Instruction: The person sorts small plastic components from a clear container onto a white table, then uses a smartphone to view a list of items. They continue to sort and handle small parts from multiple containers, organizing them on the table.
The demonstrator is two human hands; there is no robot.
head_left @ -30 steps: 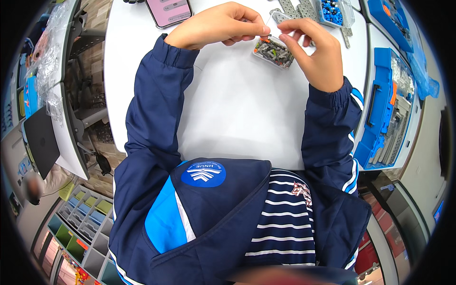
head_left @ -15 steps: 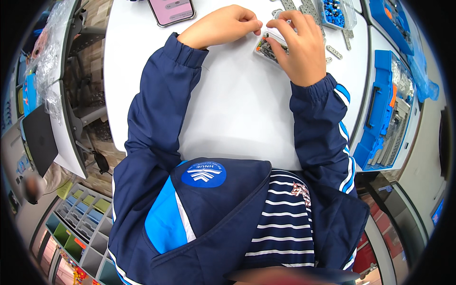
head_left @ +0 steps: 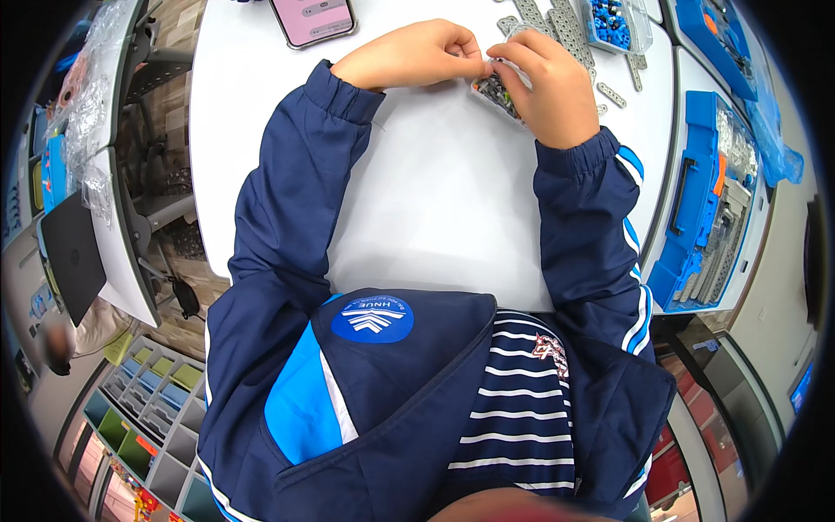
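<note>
The small clear bag of dark parts (head_left: 497,90) sits on the white worktop (head_left: 435,191) right under both hands, which are together: left hand (head_left: 417,54) pinching its top edge, right hand (head_left: 550,87) clamped over it. Most of it's covered, so the contents are hard to make out, just dark bits.

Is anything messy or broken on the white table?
Nothing looks broken or spilled. A few perforated metal strips lie loose at odd angles near the box of blue parts, while both hands meet over a small clear bag of parts.
</note>
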